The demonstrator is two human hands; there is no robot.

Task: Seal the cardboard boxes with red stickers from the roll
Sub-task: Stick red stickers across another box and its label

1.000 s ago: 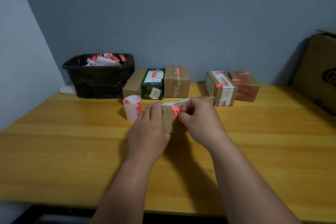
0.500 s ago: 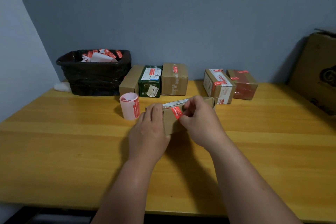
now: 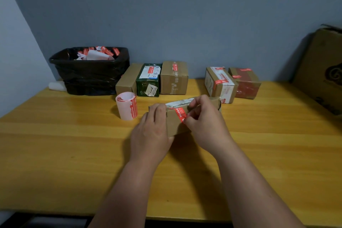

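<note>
Red sticker (image 3: 181, 114) wraps the cardboard box (image 3: 175, 124) edge, left hand (image 3: 150, 131) gripping, right hand (image 3: 205, 126) pinching it.

Both hands (image 3: 151, 131) on box (image 3: 175, 122) w/ red sticker (image 3: 181, 114)

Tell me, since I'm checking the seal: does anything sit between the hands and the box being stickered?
Nothing visible does. The left hand holds the cardboard box directly, and the right hand presses the red sticker over its edge.
</note>
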